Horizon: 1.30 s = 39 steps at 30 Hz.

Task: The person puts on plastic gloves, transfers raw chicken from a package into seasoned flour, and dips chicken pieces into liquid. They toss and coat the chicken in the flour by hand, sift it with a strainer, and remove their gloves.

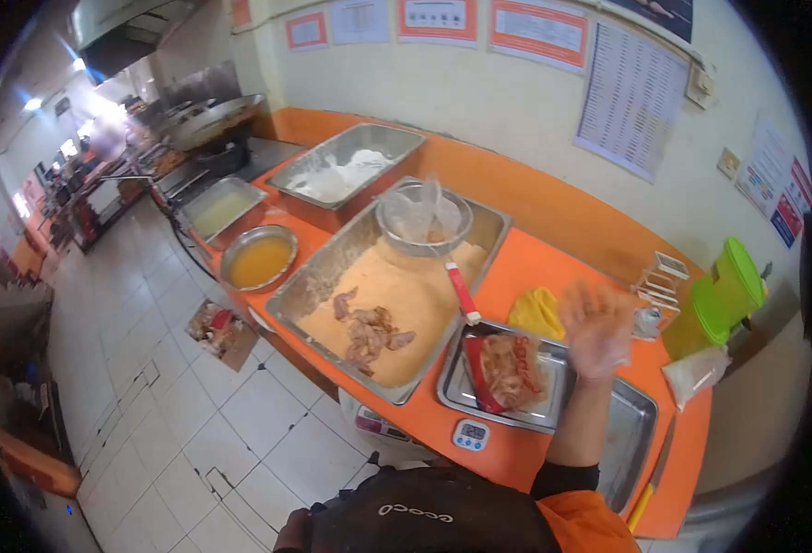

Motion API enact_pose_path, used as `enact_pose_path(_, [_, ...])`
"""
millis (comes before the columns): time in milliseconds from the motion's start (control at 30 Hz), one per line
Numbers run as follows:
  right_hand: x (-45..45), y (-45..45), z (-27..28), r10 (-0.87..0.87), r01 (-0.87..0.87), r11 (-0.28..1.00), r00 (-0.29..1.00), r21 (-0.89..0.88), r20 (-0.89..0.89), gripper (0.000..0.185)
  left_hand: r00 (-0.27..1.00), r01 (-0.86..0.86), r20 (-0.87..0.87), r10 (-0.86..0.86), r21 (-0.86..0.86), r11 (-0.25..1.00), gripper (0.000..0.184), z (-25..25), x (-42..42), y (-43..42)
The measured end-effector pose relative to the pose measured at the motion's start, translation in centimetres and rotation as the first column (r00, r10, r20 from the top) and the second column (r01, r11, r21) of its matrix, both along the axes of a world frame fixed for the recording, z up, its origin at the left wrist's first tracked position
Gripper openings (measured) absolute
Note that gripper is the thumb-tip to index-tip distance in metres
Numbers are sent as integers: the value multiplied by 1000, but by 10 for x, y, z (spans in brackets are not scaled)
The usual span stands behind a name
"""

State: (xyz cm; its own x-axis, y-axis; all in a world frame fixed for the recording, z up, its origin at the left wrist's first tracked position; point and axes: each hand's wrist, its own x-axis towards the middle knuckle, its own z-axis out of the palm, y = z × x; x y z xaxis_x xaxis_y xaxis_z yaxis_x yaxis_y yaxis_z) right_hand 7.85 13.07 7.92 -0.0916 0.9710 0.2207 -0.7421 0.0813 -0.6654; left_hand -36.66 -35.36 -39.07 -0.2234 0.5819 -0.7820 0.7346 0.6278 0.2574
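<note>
At the lower edge I see just a sliver of the left hand; its grip I cannot tell. My right hand, well apart from it, hangs above the bench, fingers spread. Beside it, the meat bag lies flat in a steel tray, red side leftward, long axis unclear. Beyond, raw pieces rest on powder.

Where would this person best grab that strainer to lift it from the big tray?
Probably by the red handle, with the right hand coming down from the right. The handle is long and slim, slanting from the strainer toward the person and ending near the right rim of the big tray. Keep it fairly level, as clear plastic sits in the strainer.
</note>
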Motion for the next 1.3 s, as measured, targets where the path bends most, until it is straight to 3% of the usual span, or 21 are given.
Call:
enact_pose_path(33, [41, 9, -15, -253, 257, 965, 874, 48, 416, 37, 1000, 11, -2, -11, -45, 999, 46, 0, 0, -3])
enact_pose_path(67, [82, 20, -30, -393, 437, 866, 291, 245, 872, 36, 1000, 16, -14, -17, -75, 997, 46, -2, 1, -7])
enact_pose_path(100, [121, 23, -48, -297, 449, 828, -161, 337, 941, 36, 999, 32, -19, -34, -95, 995, 46, -3, 0, -9])
enact_pose_path(133, [148, 16, -50, -227, 450, 830, -270, 331, 936, 35, 999, 45, -22, -48, -116, 992, 46, 2, -2, -7])
enact_pose_path(300, [117, 3, -5, -227, 298, 951, 504, 79, 833, 33, 983, 158, -68, -170, -146, 976, 47, -6, -4, 20])
enact_pose_path(433, [63, -9, -45, -110, 164, 972, 951, -170, 289, 32, 955, 291, -51, -293, -45, 956, 45, -2, -6, 80])
enact_pose_path(467, [58, -13, -53, -221, 263, 960, 922, -94, 317, 31, 952, 305, -33, -306, -14, 952, 44, 3, -3, 90])
enact_pose_path(500, [56, -1, -73, -515, 431, 848, 531, 309, 673, 37, 867, 496, -186, -463, 218, 841, 44, 1, 0, 93])
enact_pose_path(567, [49, 14, -108, -659, 176, 322, -663, 930, 354, 50, 955, 294, -107, -277, 219, 930, 44, 8, 10, 107])
enact_pose_path(633, [24, -7, -99, -254, -252, 964, -793, 81, 554, 50, 975, 215, -80, -205, 133, 968, 44, 46, 26, 134])
enact_pose_path(700, [25, -10, -103, -90, -303, 947, -563, -104, 822, 45, 980, 194, -80, -184, 146, 970, 45, 55, 26, 136])
enact_pose_path(767, [28, -10, -54, -123, -202, 979, -723, -38, 680, 40, 996, 89, -38, -84, 159, 983, 46, 86, 39, 133])
enact_pose_path(800, [39, -12, -24, -294, -181, 955, -670, 234, 681, 41, 997, 77, -31, -72, 166, 983, 41, 87, 41, 128])
enact_pose_path(833, [87, 8, -74, -700, -144, 568, -603, 810, 383, 44, 997, 69, -28, -65, 171, 983, 36, 85, 40, 120])
enact_pose_path(867, [105, 19, -90, -650, -73, 581, -642, 811, 407, 44, 998, 68, -27, -64, 175, 982, 31, 82, 36, 110])
enact_pose_path(933, [128, 28, -111, -524, 90, 590, -713, 803, 465, 46, 765, 642, 7, -644, 79, 763, 38, 78, 14, 103])
enact_pose_path(1000, [129, 22, -134, -370, 262, 574, -762, 776, 531, 47, 888, 437, 122, -444, 80, 896, 37, 63, -18, 88])
enact_pose_path(1100, [72, 14, -185, -458, -206, 873, -659, 443, 596, 41, 886, 448, 49, -460, 155, 880, 37, 35, -98, 84])
enact_pose_path(1200, [-23, -54, -78, -175, -93, 984, -599, 149, 782, 35, 775, 619, -45, -631, 258, 742, 37, 15, -164, 119])
enact_pose_path(1233, [-27, -64, -60, 15, 24, 1000, -629, 1, 777, 36, 922, 379, -125, -366, 99, 920, 36, 24, -174, 139])
enact_pose_path(1300, [0, -67, -99, 160, -65, 934, -801, -350, 576, 37, 975, 222, -157, -158, 663, 715, 20, 19, -223, 140])
